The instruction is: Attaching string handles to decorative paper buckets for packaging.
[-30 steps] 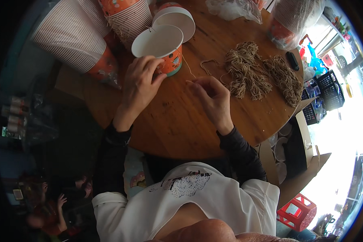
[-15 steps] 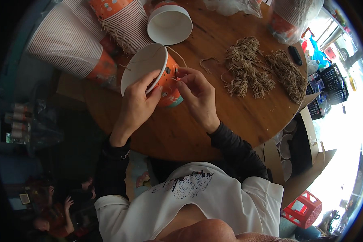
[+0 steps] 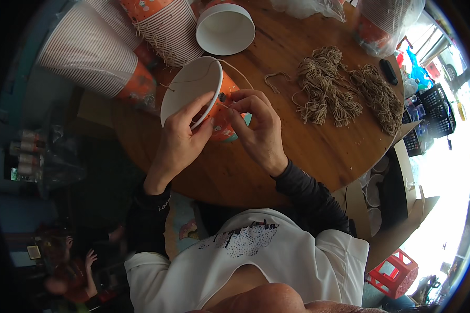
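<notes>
An orange paper bucket with a white inside lies tilted on the table, its mouth toward the left. My left hand is closed on its rim, fingers inside and thumb on the printed outer wall. A thin tan string runs across the mouth and loops over the far side of the rim. At the bucket's right side, my right hand pinches a string end between thumb and fingertips, close to the wall. Whether that end passes through a hole there, I cannot tell.
Two bundles of tan string, one larger and one smaller, lie to the right on the wooden table. Stacked buckets crowd the far left, beside a single white-mouthed bucket. An open cardboard box stands right of the table.
The whole view has shifted slightly, so the table things sit a little further right. My right fingers have moved slightly at the bucket's wall; both hands keep their hold.
</notes>
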Tool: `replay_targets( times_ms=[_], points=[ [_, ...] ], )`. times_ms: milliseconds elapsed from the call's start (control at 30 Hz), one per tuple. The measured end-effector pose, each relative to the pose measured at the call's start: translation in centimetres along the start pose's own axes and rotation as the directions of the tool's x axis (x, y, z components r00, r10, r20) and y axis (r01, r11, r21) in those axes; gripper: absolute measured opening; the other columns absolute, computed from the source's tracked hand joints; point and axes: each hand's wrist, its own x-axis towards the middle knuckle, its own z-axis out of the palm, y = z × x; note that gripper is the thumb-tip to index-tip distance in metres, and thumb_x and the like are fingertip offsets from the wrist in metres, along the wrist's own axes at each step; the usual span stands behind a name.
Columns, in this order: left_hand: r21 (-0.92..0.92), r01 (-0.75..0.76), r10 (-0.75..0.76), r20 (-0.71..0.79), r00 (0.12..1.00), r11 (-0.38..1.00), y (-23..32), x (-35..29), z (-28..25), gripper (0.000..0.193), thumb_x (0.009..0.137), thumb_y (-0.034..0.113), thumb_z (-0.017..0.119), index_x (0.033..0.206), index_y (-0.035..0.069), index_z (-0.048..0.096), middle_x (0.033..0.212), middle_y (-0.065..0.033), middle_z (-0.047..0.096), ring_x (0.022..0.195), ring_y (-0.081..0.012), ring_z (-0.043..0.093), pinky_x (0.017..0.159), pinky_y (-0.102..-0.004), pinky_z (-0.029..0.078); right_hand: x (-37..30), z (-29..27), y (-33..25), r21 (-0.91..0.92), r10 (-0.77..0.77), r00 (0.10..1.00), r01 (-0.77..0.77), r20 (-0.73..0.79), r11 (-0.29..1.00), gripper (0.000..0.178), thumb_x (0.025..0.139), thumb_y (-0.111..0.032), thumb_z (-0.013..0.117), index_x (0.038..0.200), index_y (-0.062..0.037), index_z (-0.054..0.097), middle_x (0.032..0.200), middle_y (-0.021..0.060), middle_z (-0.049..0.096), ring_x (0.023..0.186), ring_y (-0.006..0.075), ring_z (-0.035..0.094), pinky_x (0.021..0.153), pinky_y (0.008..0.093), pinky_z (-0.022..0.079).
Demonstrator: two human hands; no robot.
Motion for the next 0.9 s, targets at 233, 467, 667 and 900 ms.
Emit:
replay_targets(
  times_ms=[233, 467, 667, 900],
  points=[
    [0.019, -0.071, 0.072, -0.026, 0.997, 0.997, -0.2, 0.1, 0.6, 0.042, 0.083, -0.005, 0.060, 0.124, -0.001, 0.055, 0.108, -0.0178, 0.066, 0.097, -0.0254, 0.067, 0.082, -0.0333, 0.054, 0.0, 0.0, -0.4, -0.086, -0.044, 0.999, 0.044, -0.001, 0.995, 0.009, 0.080, -0.003, 0.068, 0.085, -0.0024, 0.061, 0.105, 0.0120, 0.060, 0.096, 0.0286, 0.060, 0.081, 0.0369, 0.050],
    [-0.100, -0.011, 0.021, 0.100, 0.995, 0.995, 0.4, -0.2, 0.4, 0.026, 0.089, 0.001, 0.060, 0.115, -0.004, 0.059, 0.099, -0.0157, 0.066, 0.084, -0.0228, 0.067, 0.072, -0.0316, 0.053, 0.0, -0.5, -0.6, -0.243, -0.059, 0.998, 0.066, 0.035, 0.968, 0.013, 0.078, -0.005, 0.070, 0.086, -0.0033, 0.061, 0.097, 0.0131, 0.058, 0.088, 0.0312, 0.059, 0.074, 0.0383, 0.050],
    [-0.140, 0.045, -0.008, 0.257, 0.966, 0.989, -0.4, 0.7, 1.3, 0.015, 0.094, 0.007, 0.056, 0.103, -0.003, 0.064, 0.087, -0.0111, 0.068, 0.081, -0.0154, 0.066, 0.070, -0.0289, 0.051, -2.1, -2.5, -1.3, -0.341, -0.085, 0.991, 0.114, 0.099, 0.933, 0.014, 0.078, 0.001, 0.068, 0.090, -0.0030, 0.063, 0.095, 0.0131, 0.059, 0.084, 0.0307, 0.060, 0.073, 0.0367, 0.050],
    [-0.040, 0.011, 0.003, 0.333, 0.943, 0.999, 0.2, 1.2, 2.0, 0.012, 0.083, 0.008, 0.065, 0.092, 0.001, 0.066, 0.083, -0.0149, 0.068, 0.076, -0.0301, 0.067, 0.069, -0.0370, 0.051, -3.4, -3.3, -1.4, -0.415, -0.057, 0.988, 0.111, 0.141, 0.903, 0.015, 0.078, 0.005, 0.067, 0.090, -0.0014, 0.063, 0.098, 0.0133, 0.060, 0.086, 0.0297, 0.062, 0.073, 0.0352, 0.050]
  ],
)
